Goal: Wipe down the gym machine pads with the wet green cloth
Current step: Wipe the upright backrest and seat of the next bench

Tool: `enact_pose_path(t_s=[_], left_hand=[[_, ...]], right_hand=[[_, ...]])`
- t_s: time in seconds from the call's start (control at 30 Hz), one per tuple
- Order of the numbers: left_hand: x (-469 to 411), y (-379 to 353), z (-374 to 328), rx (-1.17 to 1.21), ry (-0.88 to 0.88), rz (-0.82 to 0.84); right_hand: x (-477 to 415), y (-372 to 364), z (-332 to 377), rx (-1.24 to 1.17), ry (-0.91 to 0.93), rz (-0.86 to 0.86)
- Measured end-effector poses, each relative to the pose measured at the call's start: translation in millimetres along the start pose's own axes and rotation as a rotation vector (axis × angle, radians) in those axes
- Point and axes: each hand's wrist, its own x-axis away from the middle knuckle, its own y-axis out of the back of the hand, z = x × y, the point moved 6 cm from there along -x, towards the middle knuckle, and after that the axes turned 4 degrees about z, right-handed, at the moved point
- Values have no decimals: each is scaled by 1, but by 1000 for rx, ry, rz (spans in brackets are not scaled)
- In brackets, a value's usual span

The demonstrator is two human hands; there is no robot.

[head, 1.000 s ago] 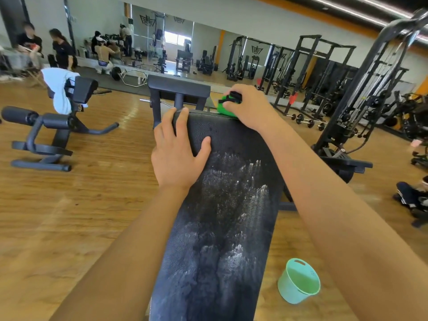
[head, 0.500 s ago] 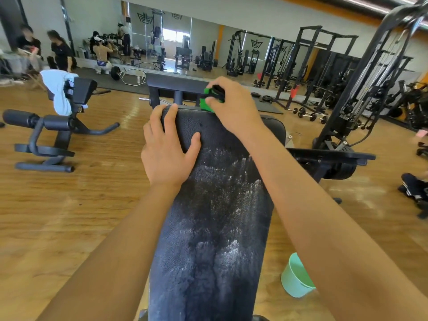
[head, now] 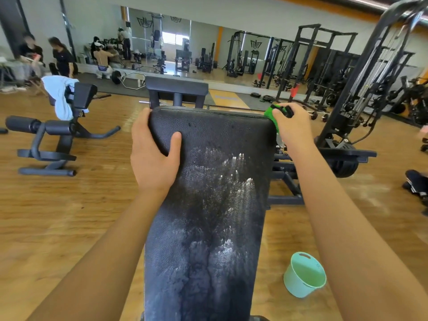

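In the head view, a long black pad [head: 208, 205] is seen running away from the camera. Its textured surface is marked with pale, streaky wet patches down the middle and toward the right, while the strip at the far end looks darker and more even. The left hand [head: 154, 156] is set on the far left corner of the pad: the thumb is laid on the top face and the fingers are wrapped over the left edge, so the grip is closed on the pad. The green cloth [head: 269, 115] is bunched at the far right corner, touching the pad's edge. Only a small bright green part is visible, with a black bit beside it among the fingers. It is held by the right hand [head: 293, 127], whose grip is curled round it. A mint-green bucket [head: 303, 275] is stood on the wooden floor [head: 69, 216] to the right of the pad, nearer the camera. A pale towel [head: 58, 96] is draped over another machine [head: 53, 135] well apart at the left.
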Motion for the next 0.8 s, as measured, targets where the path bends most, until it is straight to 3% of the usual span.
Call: enact_pose_path(t_s=[0.07,0.23,0.53,0.63,0.8], left_hand=[[10,1,12,52,126,-24],[59,-1,43,-14,235,-15],[85,0,57,-100,257,-38],[86,0,59,-92,256,-40],[86,-1,58,-96,249,-34]], right_hand=[[-3,-3,6,-57,0,8],[7,-2,-17,-208,-52,-53],[91,-36,-134,-402,-423,-58],[76,-30,-115,-456,-404,-112],[36,-10,-56,-452,-212,-186]])
